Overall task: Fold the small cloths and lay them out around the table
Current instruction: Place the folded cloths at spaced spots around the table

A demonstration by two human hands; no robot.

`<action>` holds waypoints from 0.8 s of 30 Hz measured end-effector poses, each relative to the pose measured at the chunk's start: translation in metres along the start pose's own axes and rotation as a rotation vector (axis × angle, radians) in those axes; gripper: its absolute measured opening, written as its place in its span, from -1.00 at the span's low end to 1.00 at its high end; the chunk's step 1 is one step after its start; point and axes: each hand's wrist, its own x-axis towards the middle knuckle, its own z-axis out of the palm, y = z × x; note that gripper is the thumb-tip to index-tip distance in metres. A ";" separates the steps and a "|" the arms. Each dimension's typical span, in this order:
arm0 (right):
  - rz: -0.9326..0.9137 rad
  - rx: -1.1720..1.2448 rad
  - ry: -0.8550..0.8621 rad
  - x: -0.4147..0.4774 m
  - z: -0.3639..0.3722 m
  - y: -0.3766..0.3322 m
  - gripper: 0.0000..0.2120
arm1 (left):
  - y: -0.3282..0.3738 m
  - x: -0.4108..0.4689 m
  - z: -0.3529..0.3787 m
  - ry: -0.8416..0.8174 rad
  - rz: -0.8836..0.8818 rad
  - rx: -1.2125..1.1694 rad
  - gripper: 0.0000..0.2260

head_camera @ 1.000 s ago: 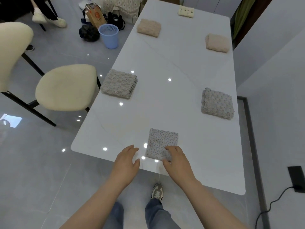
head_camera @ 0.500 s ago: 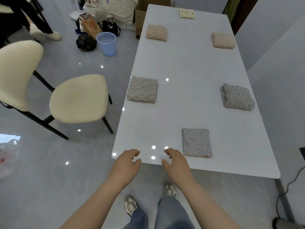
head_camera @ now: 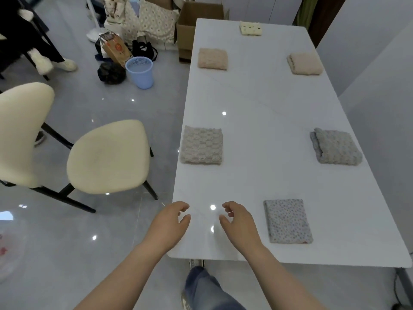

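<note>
Six folded cloths ring the desk [head_camera: 257,113], and the layout reads like place settings: one at each end and two facing pairs down the long sides, all set near the edges with the middle left bare. The floral cloth [head_camera: 288,221] lies flat at the near end, about midway along that edge, mirroring the cream cloth [head_camera: 250,28] at the far end. Between them sit the left grey cloth [head_camera: 201,144] opposite the right grey cloth [head_camera: 335,146], and the left pink cloth [head_camera: 212,58] opposite the right pink cloth [head_camera: 305,63].

Both hands hold nothing. The left hand [head_camera: 169,222] and right hand [head_camera: 240,222] hover over the near left corner of the desk, fingers loosely curled, apart from each other and clear of the floral cloth. With every cloth in view already folded and placed, the task looks close to finished.

The floral cloth is thin, a neat rectangle with crisp edges and a small printed pattern. Both grey cloths are thick and bumpy; the right one shows loose layers along its left side. The pink pair look plush and rounded.
</note>
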 end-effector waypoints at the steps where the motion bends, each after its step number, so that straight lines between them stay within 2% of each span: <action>1: 0.004 0.006 0.005 0.009 0.001 -0.005 -0.65 | 0.000 0.010 -0.007 0.000 0.001 0.006 -0.73; 6: 0.009 0.017 0.004 0.047 0.001 -0.032 -0.67 | 0.006 0.051 -0.034 0.009 0.021 0.013 -0.74; 11: 0.044 0.016 0.058 0.071 0.000 -0.046 -0.70 | 0.009 0.085 -0.049 -0.071 0.049 0.029 -0.73; 24: 0.343 0.164 0.309 0.088 0.060 -0.111 -0.71 | -0.008 0.177 -0.126 -0.350 0.354 0.184 -0.74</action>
